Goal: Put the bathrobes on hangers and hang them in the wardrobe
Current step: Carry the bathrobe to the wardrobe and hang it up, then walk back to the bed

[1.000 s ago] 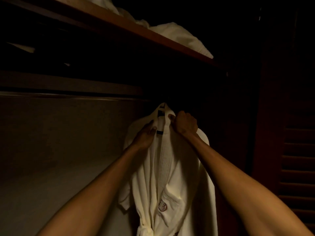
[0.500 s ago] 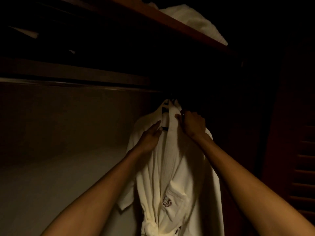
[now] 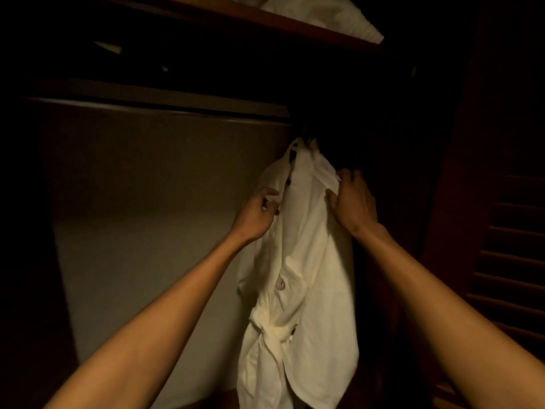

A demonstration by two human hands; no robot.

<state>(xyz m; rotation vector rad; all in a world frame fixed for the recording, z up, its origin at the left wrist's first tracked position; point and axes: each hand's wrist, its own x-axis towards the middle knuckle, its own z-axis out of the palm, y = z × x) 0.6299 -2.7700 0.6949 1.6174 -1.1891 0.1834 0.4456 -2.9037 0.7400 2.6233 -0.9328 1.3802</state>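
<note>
Inside the dim wardrobe (image 3: 147, 187), a white bathrobe (image 3: 306, 261) hangs at the right end of the rail (image 3: 177, 112). Its long axis is vertical, collar up and hem down, with the tied belt (image 3: 274, 332) facing the camera. The hands are apart: the left hand (image 3: 256, 215) pinches the robe's front edge, and the right hand (image 3: 354, 202) grips collar fabric near the shoulder.

Most of the hanger (image 3: 292, 153) is buried under the collar of the bathrobe (image 3: 309, 261) (only a dark sliver shows), and its hook is lost in shadow. The robe's hem runs off the bottom edge. The pocket emblem (image 3: 280, 284) is too blurred to read. The white linen (image 3: 324, 16) overhead is cropped at the top.
</note>
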